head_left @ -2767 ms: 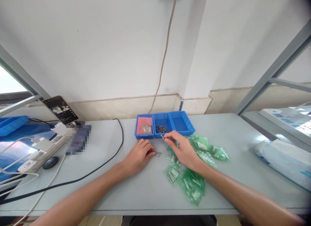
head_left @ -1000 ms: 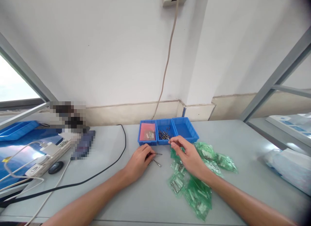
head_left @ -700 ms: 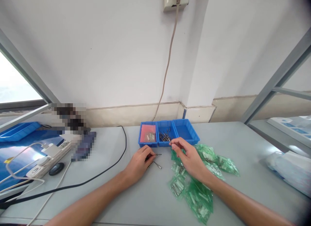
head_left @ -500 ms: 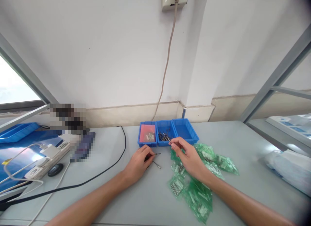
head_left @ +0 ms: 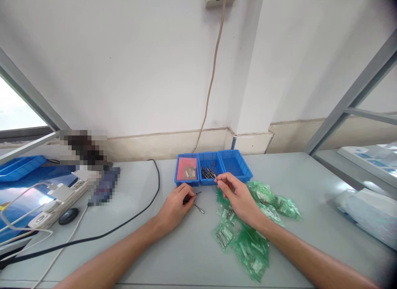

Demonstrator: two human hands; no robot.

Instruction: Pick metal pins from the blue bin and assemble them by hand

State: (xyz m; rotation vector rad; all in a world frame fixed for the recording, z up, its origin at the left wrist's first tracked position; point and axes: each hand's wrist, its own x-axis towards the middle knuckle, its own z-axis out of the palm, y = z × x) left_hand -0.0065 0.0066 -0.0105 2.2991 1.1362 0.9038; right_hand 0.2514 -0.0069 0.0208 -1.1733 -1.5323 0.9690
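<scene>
My left hand (head_left: 175, 205) rests on the table in front of the blue bins, its fingers closed around thin metal pins (head_left: 198, 193) that stick out past the fingertips. Another metal pin (head_left: 200, 209) lies on the table beside those fingers. Thumb and forefinger of my right hand (head_left: 238, 196) pinch a small metal pin, mostly hidden, at the front edge of the middle blue bin (head_left: 214, 156). Loose metal pins (head_left: 207, 172) fill the bottom of that bin. Green plastic bags (head_left: 252, 254) holding similar parts lie under and around my right hand.
The left bin (head_left: 176, 173) holds a pink sheet and a small clear bag; a third bin (head_left: 234, 162) stands on the right. A black cable (head_left: 124, 231) crosses the left side near a power strip (head_left: 46, 214) and a mouse (head_left: 68, 216). A plastic-wrapped bundle (head_left: 369, 214) lies at right.
The whole view has shifted slightly. Both hands stay almost in place, with the left fingers moving a little around the pins.
</scene>
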